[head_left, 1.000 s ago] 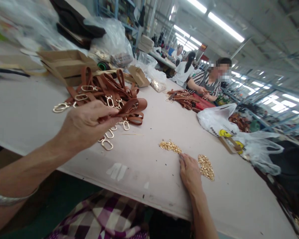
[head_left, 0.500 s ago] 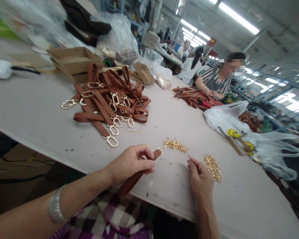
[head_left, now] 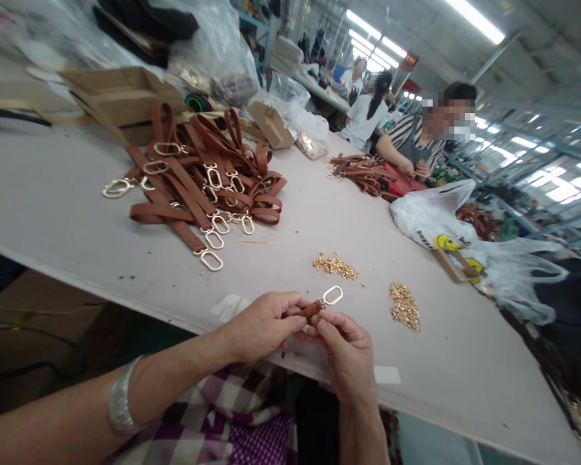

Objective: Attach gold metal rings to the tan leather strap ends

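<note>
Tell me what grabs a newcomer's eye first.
Probably the tangled heap of flat brown straps with oval gold-toned clasps, at left on the pale table. Next, the left hand and right hand, meeting at one brown strap near the table's edge. Beyond and right of them glitter two piles of small golden metal pieces.

Holding strap (head_left: 312,311) in left hand (head_left: 267,325), pinching its end with right hand (head_left: 351,352). Far left: strap pile (head_left: 208,174). Right: two gold heaps (head_left: 405,307).
</note>
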`<state>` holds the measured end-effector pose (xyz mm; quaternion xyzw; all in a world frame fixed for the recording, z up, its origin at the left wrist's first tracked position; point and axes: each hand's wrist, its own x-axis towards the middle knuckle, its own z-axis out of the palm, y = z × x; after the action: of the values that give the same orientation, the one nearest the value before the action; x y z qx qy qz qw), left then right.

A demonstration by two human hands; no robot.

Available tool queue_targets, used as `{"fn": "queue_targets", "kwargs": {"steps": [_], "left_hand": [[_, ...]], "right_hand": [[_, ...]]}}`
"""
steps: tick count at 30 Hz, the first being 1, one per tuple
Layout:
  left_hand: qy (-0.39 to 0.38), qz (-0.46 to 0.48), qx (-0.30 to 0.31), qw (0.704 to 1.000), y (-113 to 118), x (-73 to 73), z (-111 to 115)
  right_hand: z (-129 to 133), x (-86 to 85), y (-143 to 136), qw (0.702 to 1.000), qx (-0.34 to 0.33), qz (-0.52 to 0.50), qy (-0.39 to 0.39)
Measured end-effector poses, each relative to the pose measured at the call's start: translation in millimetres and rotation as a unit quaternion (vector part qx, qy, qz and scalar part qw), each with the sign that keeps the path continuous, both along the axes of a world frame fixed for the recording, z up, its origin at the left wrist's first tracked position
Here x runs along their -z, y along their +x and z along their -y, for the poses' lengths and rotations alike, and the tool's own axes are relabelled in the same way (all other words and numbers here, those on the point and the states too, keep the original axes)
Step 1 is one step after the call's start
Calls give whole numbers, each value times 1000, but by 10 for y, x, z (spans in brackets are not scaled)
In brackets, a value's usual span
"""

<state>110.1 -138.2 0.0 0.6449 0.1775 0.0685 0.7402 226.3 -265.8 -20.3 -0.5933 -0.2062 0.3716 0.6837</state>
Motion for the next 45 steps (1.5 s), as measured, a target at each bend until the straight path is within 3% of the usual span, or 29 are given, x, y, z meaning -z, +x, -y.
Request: {"fn": "queue_targets", "kwargs": {"steps": [8,14,20,24,27,29,32,35,38,40,45], "left_hand": [[61,49,13,997,-33,-17,32],[152,41,21,987,-68,0,47],[225,48,17,973,-46,35,95],[199,37,12,979,-18,60,152],[134,-2,13,991,-6,34,160],[119,-16,-1,993,-5,16,143],[119,-38,-2,992,-17,35,112],[81,-61,-17,995,-33,94,105],[46,-70,-32,996,-37,116,104],[23,-84,-23,996,-32,101,95],[-35,-71,-11,997,-3,101,89]], "right_hand": [[39,-72,-44,996,-8,59,-60],[82,-104,-39,988,-29,124,-84],[78,-91,-119,985,40,155,-63],[113,-99,-103,978,46,193,-67],[237,-84,165,967,22,237,-89],[364,-51,493,937,69,316,-133],[552,-2,1063,821,134,496,-249],[655,16,1479,715,101,609,-327],[665,20,1646,656,40,663,-357],[647,24,1677,648,19,670,-362],[594,5,1776,674,5,642,-364]]}}
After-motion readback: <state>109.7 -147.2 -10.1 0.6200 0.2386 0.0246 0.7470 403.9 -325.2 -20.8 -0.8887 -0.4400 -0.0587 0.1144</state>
